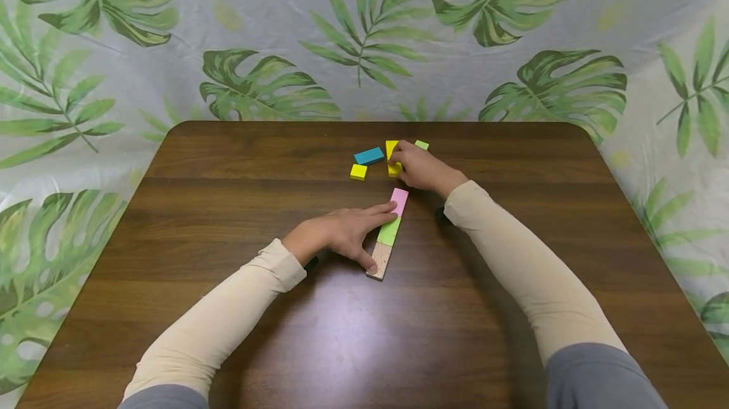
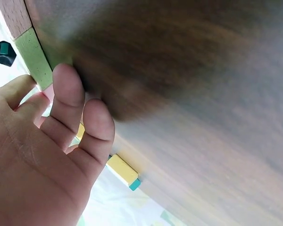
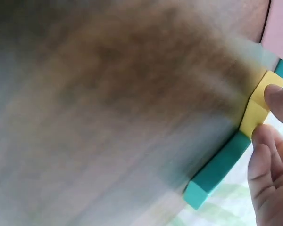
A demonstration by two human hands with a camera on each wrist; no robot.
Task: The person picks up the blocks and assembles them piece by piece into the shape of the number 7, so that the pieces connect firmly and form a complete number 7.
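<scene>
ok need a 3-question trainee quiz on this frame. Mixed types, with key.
1. Count: how many blocks make up the straight row that the left hand touches?
2. True or false: in the head view, the right hand is on the blue block.
3. Name it: which block in the row lies nearest the person?

Key:
1. Three.
2. False; it is on the long yellow block.
3. The bare-wood block.
</scene>
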